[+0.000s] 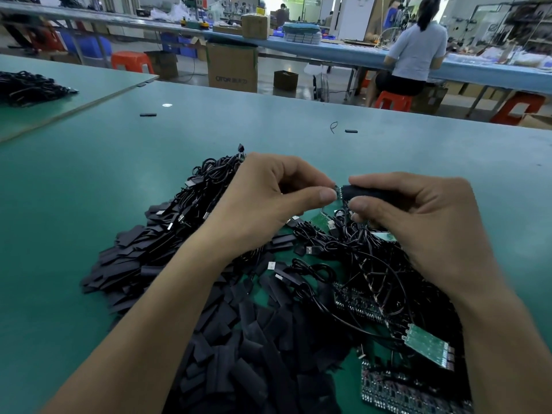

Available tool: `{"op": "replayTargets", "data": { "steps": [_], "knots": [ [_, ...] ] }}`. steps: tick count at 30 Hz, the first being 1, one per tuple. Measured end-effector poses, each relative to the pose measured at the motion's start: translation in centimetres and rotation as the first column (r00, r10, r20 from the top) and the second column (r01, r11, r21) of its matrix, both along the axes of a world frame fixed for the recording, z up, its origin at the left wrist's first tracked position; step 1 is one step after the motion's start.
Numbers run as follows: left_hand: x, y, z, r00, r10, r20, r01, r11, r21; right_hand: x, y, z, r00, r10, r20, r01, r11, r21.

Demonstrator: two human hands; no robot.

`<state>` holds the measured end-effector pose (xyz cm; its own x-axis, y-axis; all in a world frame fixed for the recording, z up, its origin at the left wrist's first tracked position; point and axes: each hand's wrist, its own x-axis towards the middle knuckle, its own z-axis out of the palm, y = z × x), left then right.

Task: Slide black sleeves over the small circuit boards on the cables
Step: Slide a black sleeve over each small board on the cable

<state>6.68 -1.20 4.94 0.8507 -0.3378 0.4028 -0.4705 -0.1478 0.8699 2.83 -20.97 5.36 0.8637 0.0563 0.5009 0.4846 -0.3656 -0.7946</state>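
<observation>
Sleeving, one unit, held above the cable pile (pixel 358 252): right hand (pixel 424 216) pinches sleeve (pixel 363 192) between thumb and forefinger, left hand (pixel 268 198) pinches what seems the board (pixel 337 190) at its mouth; best kept square, fed evenly so corners don't snag.

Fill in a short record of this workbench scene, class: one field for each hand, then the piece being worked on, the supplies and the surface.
left hand: pinches the exposed end of the small circuit board
right hand: grips the black sleeve
board: only its end shows at the sleeve's mouth
loose sleeves: heap in front, nearer the camera
cables: tangled pile beneath the hands
bare boards: green, lower right
table: green surface
</observation>
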Motion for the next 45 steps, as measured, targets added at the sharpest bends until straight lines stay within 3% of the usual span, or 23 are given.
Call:
{"op": "replayTargets", "data": {
  "steps": [4,9,15,19,26,33,40,45],
  "knots": [
    [0.14,0.16,-0.29,0.997,-0.050,-0.064,0.051,0.999,0.008,-0.03,-0.04,-0.11,0.992,0.110,-0.066,-0.110,0.994,0.002],
    [0.30,0.31,-0.38,0.996,-0.044,-0.076,0.042,0.999,-0.035,0.15,0.25,-0.26,0.995,0.095,-0.029,-0.094,0.995,0.041],
    [0.37,0.14,-0.54,0.995,0.059,-0.078,-0.046,0.985,0.166,0.45,-0.07,-0.64,0.999,0.038,-0.010,-0.037,0.995,0.090],
    [0.29,0.21,-0.37,0.994,-0.019,-0.107,0.035,0.988,0.150,0.46,-0.29,-0.67,0.999,0.040,-0.005,-0.039,0.992,0.123],
    [0.10,0.13,-0.24,0.998,-0.039,-0.051,0.048,0.982,0.184,0.35,0.10,-0.38,0.995,0.099,-0.019,-0.094,0.983,0.159],
    [-0.08,0.00,-0.10,0.997,-0.059,-0.058,0.070,0.974,0.214,0.60,0.21,-0.83,0.999,0.047,-0.009,-0.045,0.990,0.135],
    [-0.25,0.13,0.11,0.994,-0.099,-0.040,0.106,0.959,0.264,0.64,0.12,-0.70,0.996,0.088,-0.035,-0.078,0.971,0.228],
    [-0.11,0.11,-0.09,0.996,-0.091,-0.012,0.090,0.945,0.314,0.55,0.34,-0.70,0.992,0.115,-0.058,-0.102,0.976,0.193]
  ]
}}
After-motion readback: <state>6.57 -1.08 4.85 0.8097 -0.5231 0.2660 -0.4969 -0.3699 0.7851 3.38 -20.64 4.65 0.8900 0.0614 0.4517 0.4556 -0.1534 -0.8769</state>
